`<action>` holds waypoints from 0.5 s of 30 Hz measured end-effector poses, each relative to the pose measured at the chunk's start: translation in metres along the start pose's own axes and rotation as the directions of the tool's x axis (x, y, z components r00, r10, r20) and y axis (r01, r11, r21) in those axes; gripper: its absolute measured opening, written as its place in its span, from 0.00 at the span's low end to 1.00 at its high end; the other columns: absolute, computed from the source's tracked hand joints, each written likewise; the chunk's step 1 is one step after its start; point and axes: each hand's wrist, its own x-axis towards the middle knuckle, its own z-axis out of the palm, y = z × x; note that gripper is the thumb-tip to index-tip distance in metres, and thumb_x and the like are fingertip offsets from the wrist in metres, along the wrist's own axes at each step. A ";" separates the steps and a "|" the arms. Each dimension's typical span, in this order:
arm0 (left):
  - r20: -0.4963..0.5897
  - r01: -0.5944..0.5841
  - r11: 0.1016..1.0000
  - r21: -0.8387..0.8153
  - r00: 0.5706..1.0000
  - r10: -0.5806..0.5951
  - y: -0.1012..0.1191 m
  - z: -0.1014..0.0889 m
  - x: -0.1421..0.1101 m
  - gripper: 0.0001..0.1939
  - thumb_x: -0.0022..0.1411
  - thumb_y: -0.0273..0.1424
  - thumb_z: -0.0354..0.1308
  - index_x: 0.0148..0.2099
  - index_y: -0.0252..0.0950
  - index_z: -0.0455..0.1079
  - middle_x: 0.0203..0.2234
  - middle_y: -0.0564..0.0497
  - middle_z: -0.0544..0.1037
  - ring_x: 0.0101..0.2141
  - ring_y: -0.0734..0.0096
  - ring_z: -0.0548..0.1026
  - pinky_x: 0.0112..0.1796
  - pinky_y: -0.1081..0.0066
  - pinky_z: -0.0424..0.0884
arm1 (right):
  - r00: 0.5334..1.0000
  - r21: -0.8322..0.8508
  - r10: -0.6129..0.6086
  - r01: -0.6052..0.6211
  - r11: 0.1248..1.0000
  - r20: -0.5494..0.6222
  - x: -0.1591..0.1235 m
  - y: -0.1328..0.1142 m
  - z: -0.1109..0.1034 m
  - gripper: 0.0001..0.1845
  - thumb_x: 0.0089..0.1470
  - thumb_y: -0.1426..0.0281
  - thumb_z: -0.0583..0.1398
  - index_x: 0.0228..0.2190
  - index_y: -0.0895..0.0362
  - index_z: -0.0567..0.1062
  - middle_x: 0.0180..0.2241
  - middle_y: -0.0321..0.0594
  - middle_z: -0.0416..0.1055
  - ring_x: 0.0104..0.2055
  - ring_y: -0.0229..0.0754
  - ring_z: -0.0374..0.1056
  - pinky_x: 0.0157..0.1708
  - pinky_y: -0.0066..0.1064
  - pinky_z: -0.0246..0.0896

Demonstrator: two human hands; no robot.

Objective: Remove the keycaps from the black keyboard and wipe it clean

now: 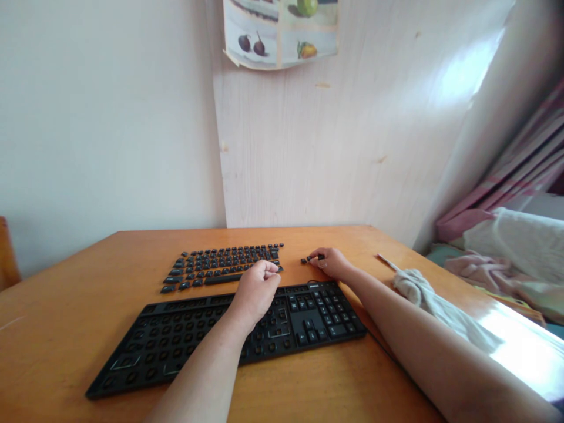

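Observation:
A black keyboard (304, 320) lies slanted across the table, its main section stripped to bare key sockets. Keys are still fitted on its right side. Behind it, loose black keycaps (220, 258) are laid out in keyboard rows. My left hand (258, 291) hovers over the keyboard's middle, fingers curled into a pinch beside the right end of those rows. Whatever is in that pinch is hidden. Past the keyboard's back edge, my right hand (331, 263) has its fingertips closed on a small black keycap (321, 257). More small keycaps (304, 260) sit just left of those fingertips.
To the right, a crumpled pale cloth (416, 285) rests on the table with a thin stick (386, 261) behind it. The keyboard cable (392, 355) runs under my right forearm. A wall (282, 153) with a fruit picture stands behind the table (66, 294).

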 end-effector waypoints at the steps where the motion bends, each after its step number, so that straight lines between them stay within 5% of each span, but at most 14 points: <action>1: 0.000 0.001 1.000 -0.001 1.000 -0.001 0.000 0.000 0.000 0.11 0.53 0.34 0.58 0.39 0.36 0.71 0.29 0.49 0.78 0.31 0.67 0.75 0.35 0.69 0.67 | 1.000 0.002 0.000 0.001 1.000 -0.002 0.000 0.001 0.000 0.14 0.48 0.67 0.61 0.37 0.58 0.80 0.28 0.39 0.76 0.27 0.36 0.64 0.25 0.25 0.53; 15: 0.003 0.001 1.000 0.014 1.000 -0.001 -0.003 0.000 0.001 0.11 0.53 0.34 0.57 0.39 0.36 0.71 0.29 0.49 0.78 0.32 0.67 0.75 0.35 0.69 0.67 | 1.000 0.004 -0.012 0.012 1.000 0.002 0.002 0.005 0.002 0.14 0.48 0.66 0.61 0.36 0.57 0.80 0.25 0.37 0.75 0.25 0.35 0.63 0.24 0.25 0.52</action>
